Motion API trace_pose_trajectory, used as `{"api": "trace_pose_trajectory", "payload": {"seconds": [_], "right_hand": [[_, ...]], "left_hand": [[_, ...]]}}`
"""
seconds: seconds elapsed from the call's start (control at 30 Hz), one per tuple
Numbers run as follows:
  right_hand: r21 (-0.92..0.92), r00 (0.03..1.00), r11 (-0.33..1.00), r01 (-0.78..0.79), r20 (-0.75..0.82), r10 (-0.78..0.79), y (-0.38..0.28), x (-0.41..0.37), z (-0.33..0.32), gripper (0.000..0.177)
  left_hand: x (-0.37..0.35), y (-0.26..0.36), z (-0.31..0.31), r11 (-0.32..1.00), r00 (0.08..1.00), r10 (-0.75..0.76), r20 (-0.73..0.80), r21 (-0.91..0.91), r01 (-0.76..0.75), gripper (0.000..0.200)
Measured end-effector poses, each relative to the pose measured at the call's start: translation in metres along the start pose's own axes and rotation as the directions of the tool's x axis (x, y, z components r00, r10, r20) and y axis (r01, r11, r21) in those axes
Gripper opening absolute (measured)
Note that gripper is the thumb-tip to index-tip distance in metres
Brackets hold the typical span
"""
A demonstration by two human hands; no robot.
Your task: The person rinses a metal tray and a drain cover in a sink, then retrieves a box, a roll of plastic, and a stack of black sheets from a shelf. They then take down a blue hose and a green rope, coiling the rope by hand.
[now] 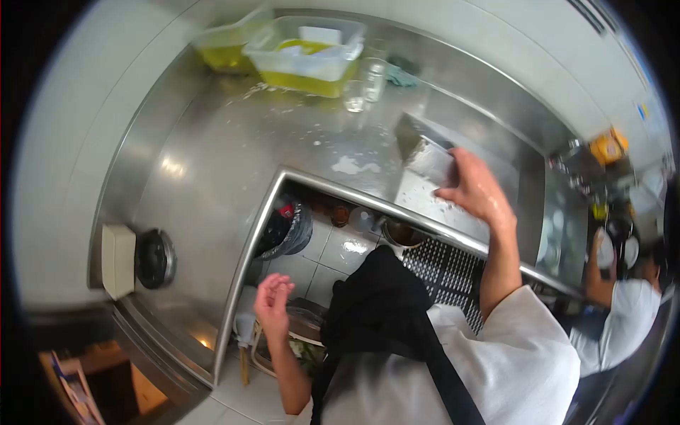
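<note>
Black apron (375, 301) and loosely bent left fingers (276, 283) clear the tabletop's (234, 145) rim (354, 191); right fingers (467, 164) spread above its sudsy steel basin (428, 160).

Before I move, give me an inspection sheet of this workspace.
Surface: steel counter, splashed, with whitish patches.
Job's things: metal basin at the right hand; whether built in, unclear.
Clutter: yellowish plastic tubs, glasses and green cloth toward the back; black round object beside a pale block.
Hands: right hand has thumb and fingers apart, contact unclear; left hand loosely curled, nothing visible in it.
Cables: nothing seen.
Surroundings: lined bin and floor mat below; co-worker far right.
</note>
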State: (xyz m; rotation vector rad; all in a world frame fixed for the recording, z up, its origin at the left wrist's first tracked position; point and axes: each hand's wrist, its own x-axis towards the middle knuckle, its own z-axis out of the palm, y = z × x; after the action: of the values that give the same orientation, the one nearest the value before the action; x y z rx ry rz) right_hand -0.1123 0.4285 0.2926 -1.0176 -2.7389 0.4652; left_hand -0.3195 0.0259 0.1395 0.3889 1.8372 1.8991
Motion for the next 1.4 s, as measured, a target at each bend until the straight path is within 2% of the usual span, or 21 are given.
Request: {"api": "trace_pose_trajectory", "payload": {"seconds": [0.03,0.13,0.23,0.43,0.5,0.6,0.77,0.83,0.9,0.97,1.03,1.07,1.1,1.13,1.17,1.23,1.27,1.3,1.33,1.37,1.4], "right_hand": [[-0.101,0.985,0.983,-0.156,0.053,0.161,0.023,-0.007,-0.014,0.063],[-0.298,0.963,0.923,-0.245,0.038,0.268,0.154,-0.023,0.014,0.063],[-0.242,0.895,0.885,-0.398,0.107,0.432,0.271,-0.037,0.056,0.063],[-0.051,0.837,0.86,-0.507,0.21,0.506,0.483,-0.075,0.162,0.054],[-0.082,0.936,0.937,-0.339,0.073,0.345,0.52,-0.092,0.192,0.038],[-0.128,0.896,0.89,-0.438,0.015,0.443,0.544,-0.102,0.221,0.024],[-0.114,0.863,0.856,-0.505,-0.053,0.502,0.564,-0.099,0.212,0.029],[0.147,0.831,0.93,-0.336,-0.419,0.366,0.549,-0.088,0.152,0.032],[0.027,0.796,0.964,-0.266,-0.557,0.235,0.561,-0.1,0.068,0.036],[0.256,0.586,0.877,-0.407,-0.663,0.465,0.608,-0.135,0.018,0.026],[0.646,0.201,0.56,-0.518,-0.544,0.815,0.7,-0.191,0.021,0.026],[0.573,0.108,0.435,-0.694,-0.514,0.851,0.754,-0.23,0.047,0.029],[0.477,0.008,0.277,-0.834,-0.492,0.87,0.787,-0.26,0.068,0.032],[0.478,-0.003,0.267,-0.837,-0.492,0.87,0.78,-0.261,0.064,0.032],[0.762,0.023,0.138,-0.633,-0.159,0.987,0.773,-0.258,0.063,0.031],[0.908,0.344,-0.396,-0.136,0.418,0.841,0.731,-0.24,0.052,0.029],[0.742,0.582,-0.668,0.054,0.52,0.625,0.716,-0.23,0.036,0.028],[0.747,0.58,-0.661,0.076,0.506,0.638,0.699,-0.215,0.009,0.028],[0.851,0.622,-0.518,-0.09,0.455,0.638,0.679,-0.204,-0.023,0.028],[0.906,0.661,-0.344,-0.247,0.417,0.624,0.668,-0.202,-0.041,0.028],[0.908,0.649,-0.35,-0.232,0.412,0.639,0.672,-0.204,-0.045,0.028]], "left_hand": [[-0.007,-0.007,0.016,0.998,0.998,-0.064,0.009,-0.02,0.064,0.026],[-0.015,-0.011,0.088,0.989,0.982,-0.139,0.129,-0.027,0.144,0.026],[-0.005,-0.008,0.179,0.988,0.947,-0.148,0.283,-0.004,0.156,0.026],[0.035,-0.033,0.362,0.866,0.677,-0.215,0.703,0.458,-0.201,0.04],[0.043,-0.033,0.406,0.806,0.594,-0.31,0.742,0.537,-0.25,0.043],[0.05,-0.051,0.448,0.767,0.587,-0.457,0.668,0.63,-0.121,0.046],[0.063,-0.071,0.46,0.654,0.571,-0.583,0.578,0.751,-0.092,0.055],[0.077,-0.082,0.465,0.612,0.556,-0.669,0.493,0.79,0.035,0.058],[0.097,-0.104,0.465,0.547,0.539,-0.719,0.438,0.835,0.051,0.059],[0.123,-0.125,0.474,0.327,0.44,-0.871,0.219,0.926,0.187,0.06],[0.168,-0.208,0.453,0.286,0.482,-0.797,0.363,0.931,-0.228,0.059],[0.189,-0.246,0.445,0.228,0.498,-0.752,0.431,0.88,-0.417,0.059],[0.19,-0.25,0.463,0.224,0.49,-0.756,0.434,0.875,-0.43,0.059],[0.182,-0.258,0.486,0.287,0.571,-0.772,0.28,0.955,-0.081,0.057],[0.177,-0.261,0.503,0.33,0.595,-0.797,0.106,0.901,0.281,0.055],[0.177,-0.312,0.502,0.304,0.514,-0.853,0.091,0.887,0.348,0.044],[0.176,-0.353,0.506,0.195,0.462,-0.872,0.16,0.98,0.028,0.04],[0.182,-0.378,0.515,0.081,0.398,-0.894,0.203,0.95,-0.303,0.037],[0.182,-0.384,0.535,0.081,0.393,-0.895,0.212,0.943,-0.324,0.037],[0.17,-0.39,0.56,0.147,0.579,-0.759,0.298,0.945,-0.294,0.034],[0.155,-0.394,0.588,0.222,0.735,-0.577,0.357,0.934,-0.279,0.031]]}}
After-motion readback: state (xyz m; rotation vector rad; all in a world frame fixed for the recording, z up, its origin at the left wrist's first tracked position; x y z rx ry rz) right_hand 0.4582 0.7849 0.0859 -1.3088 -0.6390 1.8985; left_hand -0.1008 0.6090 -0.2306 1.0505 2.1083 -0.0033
